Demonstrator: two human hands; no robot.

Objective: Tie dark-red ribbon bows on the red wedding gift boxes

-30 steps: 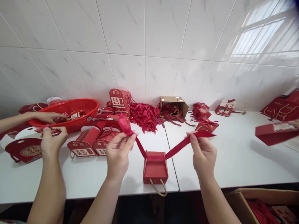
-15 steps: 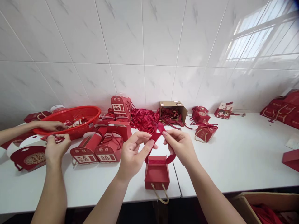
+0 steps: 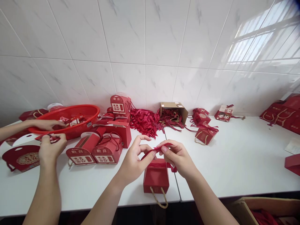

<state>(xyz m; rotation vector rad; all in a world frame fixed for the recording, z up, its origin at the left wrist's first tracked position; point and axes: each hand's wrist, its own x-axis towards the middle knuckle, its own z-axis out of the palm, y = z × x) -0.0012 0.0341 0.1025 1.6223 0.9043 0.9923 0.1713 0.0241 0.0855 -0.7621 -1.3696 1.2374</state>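
Observation:
A small red gift box [image 3: 156,179] with a twisted rope handle stands near the table's front edge. Just above its top, my left hand [image 3: 138,161] pinches a dark red ribbon [image 3: 169,144] between thumb and fingers. The same ribbon is gripped by my right hand [image 3: 175,156], close beside the left, with thumb and index finger together. Part of the ribbon passes across the top of the box and loops out at its right side. My fingers hide where the two ribbon ends cross.
To the left, another person's hands [image 3: 52,147] work at a red plastic basket [image 3: 93,109] with small packets. Several red boxes [image 3: 106,153] stand between us. Behind lie a heap of red ribbons [image 3: 145,120] and a cardboard box [image 3: 180,105]. An open carton [image 3: 243,209] sits lower right.
Both my hands have come down a little toward the box and closer together, pulling the raised ribbon loop lower and tighter. The other person's hands remain by the basket.

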